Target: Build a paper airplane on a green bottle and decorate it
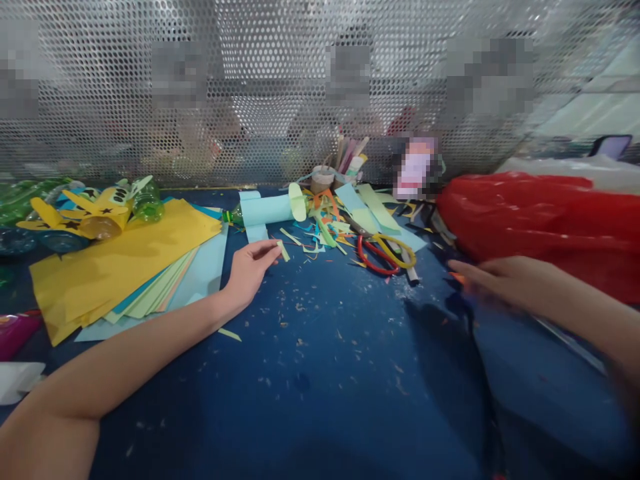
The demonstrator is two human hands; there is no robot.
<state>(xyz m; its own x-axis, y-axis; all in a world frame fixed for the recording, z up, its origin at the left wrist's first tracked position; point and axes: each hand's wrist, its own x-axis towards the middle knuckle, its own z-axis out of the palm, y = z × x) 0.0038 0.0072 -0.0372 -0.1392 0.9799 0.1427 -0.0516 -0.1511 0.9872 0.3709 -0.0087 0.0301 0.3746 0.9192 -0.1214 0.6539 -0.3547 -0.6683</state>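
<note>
R hand (510,283) blurred, at dark corded tool (459,285), poss. glue gun; can't tell if gripped. L hand (251,268) pinches pale-green paper strip (285,252), long axis slanting near-right, well left of R hand. Blue-paper-wrapped bottle (267,209) just beyond L hand, far from R.

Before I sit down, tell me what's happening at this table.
A person's left hand pinches a small pale green strip. The right hand, blurred, is at an orange and dark object; its grip is unclear. Beyond the left hand lies a green bottle wrapped in light blue paper; scissors lie farther right, near paper scraps.
</note>
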